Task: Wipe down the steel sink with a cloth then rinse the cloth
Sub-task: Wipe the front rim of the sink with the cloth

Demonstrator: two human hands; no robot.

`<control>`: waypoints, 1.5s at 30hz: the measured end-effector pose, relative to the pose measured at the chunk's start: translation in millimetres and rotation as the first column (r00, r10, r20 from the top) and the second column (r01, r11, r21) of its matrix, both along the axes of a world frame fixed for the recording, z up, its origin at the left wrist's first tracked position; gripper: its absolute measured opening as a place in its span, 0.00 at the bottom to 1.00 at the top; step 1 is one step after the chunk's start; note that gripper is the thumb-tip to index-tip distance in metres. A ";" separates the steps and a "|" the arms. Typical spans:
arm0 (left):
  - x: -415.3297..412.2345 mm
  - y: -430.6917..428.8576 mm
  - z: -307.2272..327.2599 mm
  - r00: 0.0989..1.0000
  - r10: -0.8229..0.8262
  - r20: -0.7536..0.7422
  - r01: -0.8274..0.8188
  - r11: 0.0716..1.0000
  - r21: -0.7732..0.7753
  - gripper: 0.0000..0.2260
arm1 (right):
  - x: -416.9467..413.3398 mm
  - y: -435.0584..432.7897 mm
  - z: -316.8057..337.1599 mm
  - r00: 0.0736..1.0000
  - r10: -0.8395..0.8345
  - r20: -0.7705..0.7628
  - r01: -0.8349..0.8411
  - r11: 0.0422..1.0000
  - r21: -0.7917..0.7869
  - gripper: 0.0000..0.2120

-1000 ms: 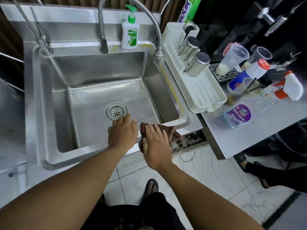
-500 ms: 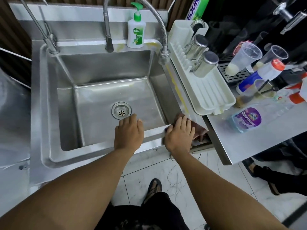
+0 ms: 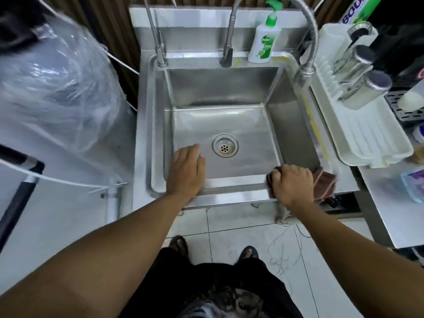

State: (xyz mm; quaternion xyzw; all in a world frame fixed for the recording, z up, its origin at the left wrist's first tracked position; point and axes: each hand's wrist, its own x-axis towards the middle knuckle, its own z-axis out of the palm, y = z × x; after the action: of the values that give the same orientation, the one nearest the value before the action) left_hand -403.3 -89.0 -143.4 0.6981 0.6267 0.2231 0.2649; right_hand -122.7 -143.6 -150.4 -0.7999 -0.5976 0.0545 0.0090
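The steel sink [image 3: 229, 88] fills the middle of the view, its drain [image 3: 225, 145] in the basin floor. My right hand [image 3: 291, 183] is closed around a brown cloth [image 3: 324, 181] at the sink's front right corner, pressing it on the rim; most of the cloth is under the hand, with frayed threads hanging below. My left hand [image 3: 187, 171] rests flat on the front rim, fingers spread over the basin edge, holding nothing. Two taps stand at the back: a thin one [image 3: 158, 42] on the left and a flexible hose tap [image 3: 307, 42] on the right.
A soap pump bottle [image 3: 263, 42] stands on the back ledge. A white drying rack [image 3: 367, 134] with steel cups [image 3: 362, 86] lies right of the sink. A plastic-wrapped bulky object [image 3: 57, 88] stands on the left. A steel counter [image 3: 390, 203] juts out at the right.
My right hand has slid the cloth rightward along the front rim to the corner and curled into a grip. The view swung left; my left hand stays on the rim.
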 end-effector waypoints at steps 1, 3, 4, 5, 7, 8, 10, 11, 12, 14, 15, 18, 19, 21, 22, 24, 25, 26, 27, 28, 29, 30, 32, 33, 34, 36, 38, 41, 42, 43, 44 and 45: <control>-11.6 -0.1 -0.1 1.000 0.010 -0.015 -0.010 1.000 -0.007 0.24 | -15.6 2.5 0.1 1.000 0.009 0.005 -0.009 1.000 -0.005 0.19; -29.8 -2.5 0.7 0.999 0.013 -0.031 -0.014 1.000 -0.008 0.22 | -51.6 9.4 -0.8 0.995 0.098 -0.002 -0.098 0.995 -0.033 0.20; -36.1 -4.3 2.2 0.999 0.008 -0.039 -0.007 1.000 0.020 0.21 | -70.1 14.3 0.1 0.989 0.151 -0.011 -0.151 0.987 -0.052 0.19; -40.3 -5.8 3.1 0.999 -0.001 -0.050 0.004 0.998 0.059 0.21 | -87.7 19.2 0.8 0.981 0.196 -0.013 -0.196 0.978 -0.069 0.19; -46.6 -5.1 2.1 0.996 -0.005 -0.084 0.016 0.990 0.138 0.21 | -121.6 24.8 2.0 0.962 0.272 -0.009 -0.271 0.957 -0.101 0.20; -50.6 -4.0 0.0 0.996 0.005 -0.092 0.010 0.988 0.154 0.20 | -140.0 24.9 2.2 0.953 0.304 -0.013 -0.303 0.947 -0.108 0.21; -54.8 -3.0 -5.4 0.995 0.020 -0.096 -0.003 0.984 0.180 0.20 | -173.1 20.8 3.4 0.936 0.347 -0.055 -0.351 0.932 -0.089 0.23; -57.2 -2.8 -8.9 0.996 0.027 -0.084 -0.011 0.982 0.187 0.20 | -188.9 16.7 3.5 0.917 0.389 -0.086 -0.395 0.916 -0.064 0.22; -58.7 -2.4 -10.0 0.998 0.033 -0.062 -0.021 0.982 0.187 0.21 | -201.7 11.0 2.8 0.887 0.446 -0.120 -0.453 0.891 -0.037 0.21; -60.0 -0.6 -11.2 1.000 0.025 -0.003 -0.025 0.986 0.164 0.22 | -212.4 -2.9 1.9 0.821 0.548 -0.161 -0.557 0.830 -0.016 0.25; -60.6 0.3 -12.3 0.999 0.020 0.028 -0.024 0.987 0.157 0.23 | -209.1 -9.9 1.9 0.786 0.593 -0.175 -0.605 0.796 -0.020 0.28; -61.4 1.1 -12.0 0.996 0.020 0.085 -0.033 0.986 0.161 0.24 | -181.5 -25.9 2.9 0.680 0.682 -0.270 -0.702 0.712 0.032 0.29; -61.6 0.6 -11.3 0.996 0.018 0.086 -0.032 0.986 0.165 0.24 | -172.0 -29.2 6.3 0.661 0.653 -0.370 -0.681 0.729 0.069 0.29; -59.6 -1.4 -6.7 0.998 -0.013 0.060 0.001 0.979 0.206 0.23 | -153.5 -30.5 13.6 0.672 0.537 -0.510 -0.541 0.826 0.157 0.30; -56.0 -3.8 -3.3 0.998 -0.056 0.032 0.046 0.969 0.241 0.22 | -142.8 -29.4 12.5 0.722 0.490 -0.489 -0.464 0.867 0.182 0.30; -42.2 -14.5 0.0 0.978 -0.199 -0.061 0.208 0.938 0.277 0.21 | -121.3 -27.4 6.9 0.844 0.425 -0.326 -0.413 0.904 0.108 0.31; -33.1 -22.7 -1.2 0.948 -0.290 -0.135 0.316 0.915 0.252 0.22 | -114.9 -27.9 3.2 0.877 0.422 -0.230 -0.428 0.903 0.027 0.32; -24.2 -31.9 -4.6 0.901 -0.371 -0.224 0.415 0.889 0.195 0.24 | -112.1 -29.2 -1.3 0.883 0.438 -0.168 -0.450 0.892 -0.040 0.34; -17.7 -41.3 -9.5 0.850 -0.426 -0.311 0.482 0.867 0.130 0.26 | -112.3 -31.3 -5.7 0.882 0.451 -0.137 -0.464 0.883 -0.076 0.35; -15.0 -48.2 -14.6 0.810 -0.441 -0.387 0.507 0.858 0.082 0.27 | -115.5 -31.8 -8.2 0.882 0.456 -0.119 -0.466 0.881 -0.083 0.34; -16.9 -52.0 -18.4 0.784 -0.433 -0.444 0.503 0.863 0.048 0.28 | -120.3 -31.2 -8.5 0.882 0.457 -0.111 -0.467 0.880 -0.085 0.33; -22.0 -53.7 -18.9 0.770 -0.420 -0.480 0.489 0.872 0.020 0.29 | -125.7 -30.7 -8.0 0.880 0.463 -0.107 -0.472 0.877 -0.085 0.33; -38.2 -52.7 -14.7 0.731 -0.429 -0.531 0.486 0.873 -0.037 0.33 | -138.5 -29.7 -5.8 0.863 0.496 -0.094 -0.504 0.859 -0.087 0.33; -48.3 -52.2 -11.6 0.708 -0.444 -0.549 0.492 0.868 -0.068 0.36 | -146.5 -28.8 -3.5 0.850 0.518 -0.094 -0.526 0.845 -0.093 0.33; -58.7 -51.5 -7.7 0.689 -0.461 -0.559 0.500 0.861 -0.094 0.38 | -155.9 -27.3 -2.0 0.840 0.531 -0.110 -0.541 0.835 -0.102 0.34; -82.7 -49.9 -0.4 0.662 -0.479 -0.577 0.512 0.851 -0.120 0.43 | -179.6 -23.7 1.8 0.825 0.541 -0.166 -0.561 0.818 -0.124 0.35; -110.5 -48.1 4.1 0.634 -0.481 -0.605 0.527 0.842 -0.118 0.44 | -208.1 -21.5 4.6 0.813 0.551 -0.187 -0.575 0.810 -0.115 0.35; -143.1 -45.4 11.2 0.588 -0.492 -0.642 0.570 0.815 -0.103 0.44 | -241.3 -18.1 6.7 0.792 0.590 -0.156 -0.609 0.783 -0.127 0.33; -148.1 -45.0 12.5 0.568 -0.508 -0.647 0.583 0.804 -0.120 0.46 | -246.4 -17.2 6.8 0.787 0.600 -0.144 -0.616 0.776 -0.137 0.33; -150.0 -44.8 13.9 0.552 -0.528 -0.645 0.593 0.793 -0.141 0.49 | -248.4 -16.7 6.7 0.784 0.605 -0.138 -0.620 0.771 -0.144 0.34; -148.8 -44.5 15.5 0.538 -0.551 -0.638 0.604 0.780 -0.165 0.53 | -246.5 -16.1 6.6 0.781 0.609 -0.138 -0.624 0.766 -0.152 0.34; -145.3 -44.5 16.1 0.523 -0.570 -0.633 0.612 0.768 -0.186 0.57 | -241.6 -16.5 6.9 0.778 0.612 -0.142 -0.628 0.761 -0.163 0.34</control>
State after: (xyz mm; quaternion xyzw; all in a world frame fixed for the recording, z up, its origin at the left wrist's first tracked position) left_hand -548.6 -133.4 -127.3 0.9076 0.3964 -0.1218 0.0657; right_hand -364.3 -160.2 -143.4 -0.5509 -0.8189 0.1465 -0.0665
